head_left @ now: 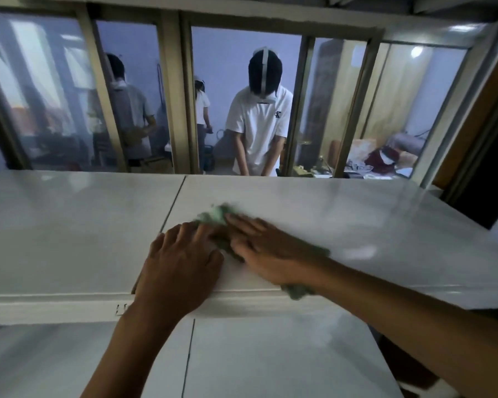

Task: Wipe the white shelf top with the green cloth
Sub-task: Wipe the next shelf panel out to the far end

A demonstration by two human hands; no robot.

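The white shelf top (342,214) spans the view, with a seam running down its middle. A green cloth (217,215) lies flat on it near the centre, blurred at its far corner; another corner (296,291) pokes out under my right wrist at the front edge. My right hand (265,248) lies palm down on the cloth with fingers spread. My left hand (181,259) rests flat beside it, its fingertips on the cloth's left edge. Most of the cloth is hidden under the hands.
A window with metal frames (173,90) stands right behind the shelf top. Through the glass a person in a white shirt (259,122) bends forward, with two other people further back. White cabinet fronts (270,354) lie below the front edge.
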